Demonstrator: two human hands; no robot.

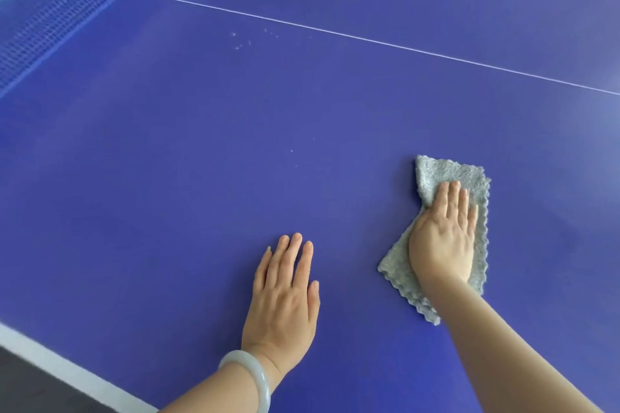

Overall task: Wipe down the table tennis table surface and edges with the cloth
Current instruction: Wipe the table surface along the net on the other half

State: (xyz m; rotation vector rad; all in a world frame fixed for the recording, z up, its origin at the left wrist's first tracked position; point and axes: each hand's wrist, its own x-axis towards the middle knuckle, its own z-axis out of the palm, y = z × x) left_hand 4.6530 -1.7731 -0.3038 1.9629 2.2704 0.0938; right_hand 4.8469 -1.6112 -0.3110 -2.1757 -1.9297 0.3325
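Note:
The blue table tennis table [201, 161] fills the view. A grey fluffy cloth [446, 174] lies flat on it at the lower right. My right hand [443, 235] presses down on the cloth with straight fingers, covering its middle. My left hand [285, 295] lies flat on the bare surface to the left of the cloth, fingers straight, a pale bangle on the wrist. A few small white specks [250, 38] dot the surface farther out, near the thin white centre line [369, 39].
The net [60, 13] with its white top band runs across the upper left corner. The table's white edge stripe [67, 369] crosses the lower left, with dark floor beyond it.

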